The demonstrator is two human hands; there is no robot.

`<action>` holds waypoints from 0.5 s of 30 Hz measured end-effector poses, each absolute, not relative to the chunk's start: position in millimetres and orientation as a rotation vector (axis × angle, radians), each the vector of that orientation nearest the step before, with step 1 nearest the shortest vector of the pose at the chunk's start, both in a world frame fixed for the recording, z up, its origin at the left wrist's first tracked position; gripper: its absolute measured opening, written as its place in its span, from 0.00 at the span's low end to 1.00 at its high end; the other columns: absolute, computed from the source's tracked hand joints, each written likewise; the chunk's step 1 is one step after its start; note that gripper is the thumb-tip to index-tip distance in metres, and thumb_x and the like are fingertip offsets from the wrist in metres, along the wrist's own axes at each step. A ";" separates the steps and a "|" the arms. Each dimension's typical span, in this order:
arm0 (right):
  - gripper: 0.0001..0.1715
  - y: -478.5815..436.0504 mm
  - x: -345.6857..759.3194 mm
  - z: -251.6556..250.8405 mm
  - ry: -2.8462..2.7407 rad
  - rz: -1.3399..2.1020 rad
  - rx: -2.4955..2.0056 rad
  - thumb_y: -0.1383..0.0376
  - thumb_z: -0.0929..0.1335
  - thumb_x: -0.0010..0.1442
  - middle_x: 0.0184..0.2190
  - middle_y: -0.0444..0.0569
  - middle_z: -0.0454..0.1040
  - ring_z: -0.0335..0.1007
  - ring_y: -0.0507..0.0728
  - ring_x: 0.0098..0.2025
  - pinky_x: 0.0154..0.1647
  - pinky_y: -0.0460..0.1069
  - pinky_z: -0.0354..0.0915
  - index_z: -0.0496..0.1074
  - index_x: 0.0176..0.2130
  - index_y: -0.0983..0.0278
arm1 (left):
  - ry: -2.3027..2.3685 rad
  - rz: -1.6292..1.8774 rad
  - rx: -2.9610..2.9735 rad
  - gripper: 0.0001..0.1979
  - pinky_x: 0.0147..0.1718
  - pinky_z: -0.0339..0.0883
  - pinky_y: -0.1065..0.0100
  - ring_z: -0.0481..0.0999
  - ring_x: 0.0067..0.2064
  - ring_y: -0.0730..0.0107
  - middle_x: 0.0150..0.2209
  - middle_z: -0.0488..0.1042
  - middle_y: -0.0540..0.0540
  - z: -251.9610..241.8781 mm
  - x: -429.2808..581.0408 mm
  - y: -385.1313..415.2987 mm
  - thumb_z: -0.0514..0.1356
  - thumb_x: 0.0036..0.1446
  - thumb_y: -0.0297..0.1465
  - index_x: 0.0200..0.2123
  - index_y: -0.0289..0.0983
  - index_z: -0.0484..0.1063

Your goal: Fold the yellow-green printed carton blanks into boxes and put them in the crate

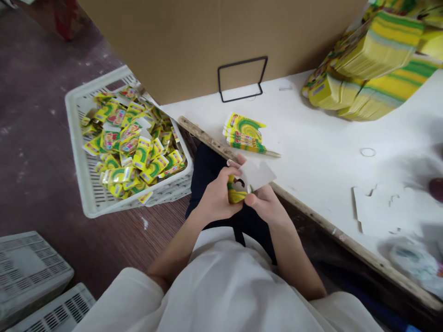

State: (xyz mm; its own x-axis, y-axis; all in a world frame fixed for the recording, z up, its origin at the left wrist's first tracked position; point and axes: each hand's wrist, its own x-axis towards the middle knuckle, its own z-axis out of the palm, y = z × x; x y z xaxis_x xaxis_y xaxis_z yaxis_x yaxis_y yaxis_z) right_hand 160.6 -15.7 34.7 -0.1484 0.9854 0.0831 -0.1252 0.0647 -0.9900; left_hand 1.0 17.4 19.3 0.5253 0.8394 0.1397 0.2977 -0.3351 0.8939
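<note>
Now, left hand (218,196): grasping a yellow-green carton (237,195) by the near edge of the white table (311,152).
Right hand (268,206): gripping it too.
White basket (76,152), left: heaped with small boxes (140,150).
Flat cartons (244,131): just beyond.

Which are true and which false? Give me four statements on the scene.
The left hand and right hand both hold a yellow, green and white cardboard carton. True.
The white slotted plastic basket stands on the white tabletop. False: the basket is beside it, on the left.
A black rectangular wire frame stands before a brown cardboard panel. True.
The small yellow-green stack of flat cardboard cartons lies right of the larger yellow-green stacks. False: it lies left.
</note>
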 end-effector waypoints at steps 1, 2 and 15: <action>0.42 -16.2 160.7 36.0 -1.351 1.228 -1.031 0.46 0.68 0.65 0.69 0.51 0.63 0.60 0.63 0.70 0.71 0.60 0.60 0.57 0.71 0.53 | 0.953 0.777 1.865 0.37 0.42 0.72 0.60 0.77 0.45 0.60 0.53 0.70 0.43 16.8 2.5 17.6 0.68 0.46 0.28 0.59 0.44 0.57; 0.37 -16.5 160.9 37.2 -1.435 1.135 -1.086 0.50 0.67 0.68 0.70 0.49 0.63 0.60 0.63 0.71 0.72 0.60 0.58 0.58 0.70 0.52 | 0.973 0.812 1.862 0.41 0.43 0.72 0.59 0.76 0.46 0.59 0.55 0.68 0.40 14.4 4.3 18.1 0.68 0.46 0.29 0.61 0.43 0.54; 0.24 -16.0 178.7 27.1 -1.777 0.907 -1.277 0.66 0.68 0.67 0.73 0.47 0.56 0.57 0.64 0.72 0.70 0.63 0.60 0.73 0.60 0.50 | 1.121 0.758 1.908 0.31 0.52 0.69 0.51 0.78 0.51 0.49 0.51 0.78 0.42 14.8 -11.0 26.0 0.71 0.44 0.32 0.54 0.43 0.71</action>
State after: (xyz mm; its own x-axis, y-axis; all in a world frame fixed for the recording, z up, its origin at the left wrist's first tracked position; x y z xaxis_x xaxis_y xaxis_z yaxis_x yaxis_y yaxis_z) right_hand 178.7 -16.0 27.1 -0.2174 0.9613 0.1690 0.4269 0.2494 -0.8692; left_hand -11.0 26.0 14.8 0.4324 0.8957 0.1035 0.4294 -0.3055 0.8499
